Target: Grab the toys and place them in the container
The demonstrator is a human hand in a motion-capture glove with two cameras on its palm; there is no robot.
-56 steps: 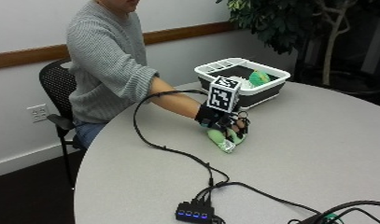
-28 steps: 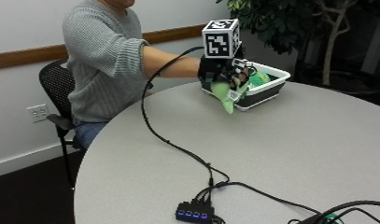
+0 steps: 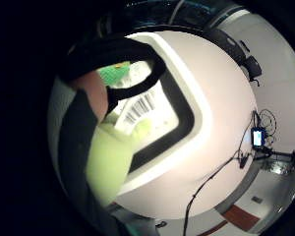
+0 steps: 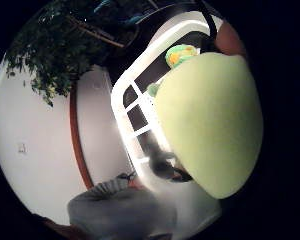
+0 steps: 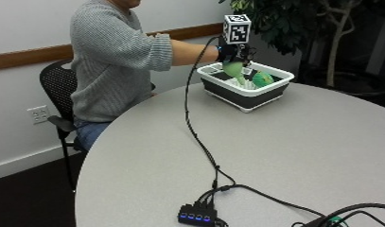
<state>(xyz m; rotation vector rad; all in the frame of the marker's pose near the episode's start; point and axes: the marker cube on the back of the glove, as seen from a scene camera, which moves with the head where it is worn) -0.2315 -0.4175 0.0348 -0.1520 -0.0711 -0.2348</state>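
Outside view: right hand [image 5: 233, 53] over the white-rimmed container [image 5: 245, 88] on the tabletop [image 5: 293, 156], fingers curled round a pale green toy [image 5: 234, 71] hanging long-axis downward into the opening, beside a green-and-orange toy [image 5: 263, 79] already inside.

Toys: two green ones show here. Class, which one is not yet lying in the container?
The pale green toy: the gloved right hand holds it above the white container. The darker green toy with orange already lies inside.
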